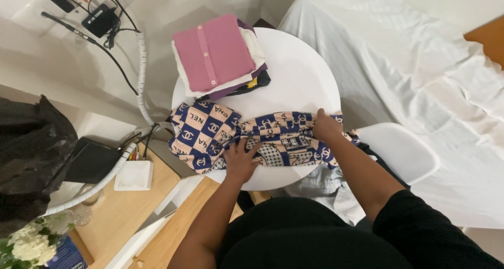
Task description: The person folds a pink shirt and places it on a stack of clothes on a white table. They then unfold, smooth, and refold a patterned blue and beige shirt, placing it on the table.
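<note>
A blue and peach checked garment (210,132) lies spread across the near part of a round white table (304,85). My left hand (240,159) rests flat on its middle, fingers spread. My right hand (325,125) grips a bunched fold of the same garment at the table's right edge. At the back left of the table sits a stack of folded clothes (218,56), with a pink buttoned piece on top and white, purple and dark layers beneath it.
A white chair (404,148) with pale clothes (328,187) draped near it stands to the right. A bed under a white sheet (420,64) fills the right side. On the left are cables (139,59), a black bag (31,148), a wooden desk (121,211) and white flowers (31,242).
</note>
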